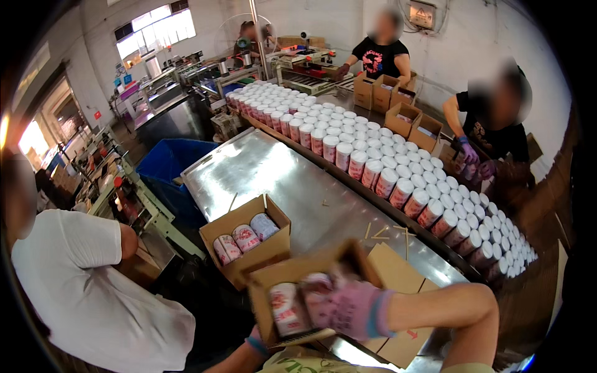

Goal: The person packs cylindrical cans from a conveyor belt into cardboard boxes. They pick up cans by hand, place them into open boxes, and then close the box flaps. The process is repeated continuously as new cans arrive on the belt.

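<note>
A cardboard box (258,306) is tilted toward me at the table's near edge. Inside it lie a white can with red print (288,309) and a second, blurred can (317,291). My right hand (357,309), in a pink glove with a blue cuff, reaches into the box with its fingers around the second can; the fingertips are partly hidden. At the lower left of the box is my left hand (256,342), holding it from the side or below, with its fingers out of sight. Another box (257,264) with three printed cans stands just beyond, on the metal table (249,165).
White-lidded cans (385,182) fill a long raised strip along the table's far side. Flattened cardboard (398,273) and thin strips lie to the right. A blue bin (165,168) stands left. One person (93,273) is close at left; others work across the cans beside open boxes (403,118).
</note>
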A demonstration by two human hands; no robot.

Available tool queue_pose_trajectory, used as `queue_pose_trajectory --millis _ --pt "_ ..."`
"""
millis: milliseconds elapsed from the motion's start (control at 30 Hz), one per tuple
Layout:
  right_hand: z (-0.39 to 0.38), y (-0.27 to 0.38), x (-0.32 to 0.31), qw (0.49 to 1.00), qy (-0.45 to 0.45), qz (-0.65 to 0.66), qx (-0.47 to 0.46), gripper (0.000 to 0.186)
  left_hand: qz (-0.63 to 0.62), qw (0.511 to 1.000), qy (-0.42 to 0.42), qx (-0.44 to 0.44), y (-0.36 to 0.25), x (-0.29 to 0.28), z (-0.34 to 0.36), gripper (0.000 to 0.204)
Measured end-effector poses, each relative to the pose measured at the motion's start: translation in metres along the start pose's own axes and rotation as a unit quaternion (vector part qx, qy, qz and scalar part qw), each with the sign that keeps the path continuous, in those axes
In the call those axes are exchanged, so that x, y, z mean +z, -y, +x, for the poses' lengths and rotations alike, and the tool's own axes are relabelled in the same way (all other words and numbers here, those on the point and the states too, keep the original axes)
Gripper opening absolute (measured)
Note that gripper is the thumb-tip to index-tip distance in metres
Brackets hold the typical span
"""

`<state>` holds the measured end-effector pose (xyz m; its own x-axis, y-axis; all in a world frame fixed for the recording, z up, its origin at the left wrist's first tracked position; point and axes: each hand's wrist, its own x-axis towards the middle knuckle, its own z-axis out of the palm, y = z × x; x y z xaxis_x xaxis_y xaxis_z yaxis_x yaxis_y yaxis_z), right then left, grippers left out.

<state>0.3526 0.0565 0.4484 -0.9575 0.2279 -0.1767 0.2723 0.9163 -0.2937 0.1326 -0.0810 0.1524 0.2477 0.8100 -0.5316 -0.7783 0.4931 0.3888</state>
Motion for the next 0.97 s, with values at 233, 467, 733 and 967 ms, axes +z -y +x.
queue_pose_trajectory --millis 233,467,733,967 --pt "0.17 -0.081 0.072 0.959 -0.204 -0.196 -0.005 0.006 -0.111 0.963 -0.089 0.229 -0.119 -0.077 0.022 0.048" --pt "0.119 -0.059 0.059 0.944 -0.302 -0.062 0.119 0.049 0.301 0.899 -0.316 0.031 -0.177 -0.068 0.0 0.022" --pt "-0.159 0.085 0.171 0.832 -0.064 -0.026 0.55 0.09 0.626 0.759 0.143 0.106 -0.035 0.131 0.068 0.073" --pt "-0.188 0.142 0.226 0.822 -0.096 0.042 0.56 0.077 0.618 0.691 0.355 0.118 0.014 0.149 0.099 0.094"
